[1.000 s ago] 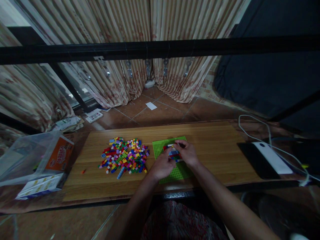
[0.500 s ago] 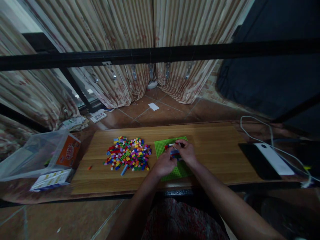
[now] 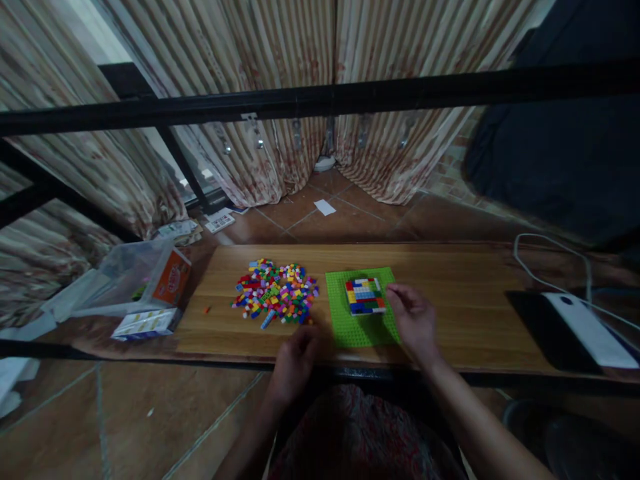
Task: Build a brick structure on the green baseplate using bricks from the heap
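Note:
A flat block built of multicoloured toy bricks sits on a green studded baseplate. Just right of the block, over the plate's edge, my right hand has thumb and fingers pinched together; whatever is between them, if anything, is too small to make out. My left hand is at the table's front edge, below the loose brick pile, fingers curled closed. Its fingertips are dark, and I cannot see whether they hold anything. Beside the pile's lower edge lies a long light-blue brick.
The wooden board carries a lone orange brick. To the left are a clear plastic bin and a white-and-blue box. A black-and-white flat object and a white cable lie right. A black bar crosses ahead.
Both hands have come off the brick block, exposing it. My left hand has moved left and toward me, my right hand to the right. The camera view has shifted slightly left.

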{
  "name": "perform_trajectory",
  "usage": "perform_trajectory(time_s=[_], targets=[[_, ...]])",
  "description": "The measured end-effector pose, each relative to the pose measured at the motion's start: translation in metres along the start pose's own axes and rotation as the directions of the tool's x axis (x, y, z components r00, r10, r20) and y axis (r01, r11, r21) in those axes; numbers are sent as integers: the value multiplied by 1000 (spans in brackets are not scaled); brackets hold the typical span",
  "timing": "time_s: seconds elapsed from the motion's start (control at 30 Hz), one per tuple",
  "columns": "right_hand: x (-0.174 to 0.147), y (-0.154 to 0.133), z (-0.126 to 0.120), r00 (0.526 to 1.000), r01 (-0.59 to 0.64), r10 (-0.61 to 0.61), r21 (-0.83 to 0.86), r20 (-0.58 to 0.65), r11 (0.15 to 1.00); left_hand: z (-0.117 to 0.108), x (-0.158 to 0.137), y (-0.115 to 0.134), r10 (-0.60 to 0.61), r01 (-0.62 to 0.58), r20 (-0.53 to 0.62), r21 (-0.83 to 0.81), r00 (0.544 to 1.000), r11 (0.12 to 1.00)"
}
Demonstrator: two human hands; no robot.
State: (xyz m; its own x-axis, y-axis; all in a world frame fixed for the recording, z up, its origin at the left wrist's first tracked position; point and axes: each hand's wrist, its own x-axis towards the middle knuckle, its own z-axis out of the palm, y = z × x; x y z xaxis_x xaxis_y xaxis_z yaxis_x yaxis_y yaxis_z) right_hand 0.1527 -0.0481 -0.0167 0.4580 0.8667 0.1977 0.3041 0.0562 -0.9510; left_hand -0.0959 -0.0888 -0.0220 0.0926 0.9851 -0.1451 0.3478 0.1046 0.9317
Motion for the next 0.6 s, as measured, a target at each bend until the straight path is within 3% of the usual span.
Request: perform_trajectory(time_s=[0.07, 0.17, 0.23, 0.4, 0.6], targets=[[-20, -12, 9, 979, 88, -74, -63, 190, 994, -8, -12, -9, -24, 23, -64, -11, 998, 1000], [-47, -21, 35, 875, 231, -145, -136, 461, 964, -17, -19, -19, -45, 44, -132, -13, 990, 999], [-58, -21, 56, 823, 298, -146, -199, 548, 934, -20, -19, -22, -60, 59, -146, -10, 987, 998], [-63, -17, 95, 793, 398, -95, -394, 601, 828, -20, -19, -25, -61, 63, -129, 11, 990, 998], [-59, -18, 107, 790, 428, -89, -443, 606, 788, -19, -17, -28, -78, 81, -96, 32, 992, 996]])
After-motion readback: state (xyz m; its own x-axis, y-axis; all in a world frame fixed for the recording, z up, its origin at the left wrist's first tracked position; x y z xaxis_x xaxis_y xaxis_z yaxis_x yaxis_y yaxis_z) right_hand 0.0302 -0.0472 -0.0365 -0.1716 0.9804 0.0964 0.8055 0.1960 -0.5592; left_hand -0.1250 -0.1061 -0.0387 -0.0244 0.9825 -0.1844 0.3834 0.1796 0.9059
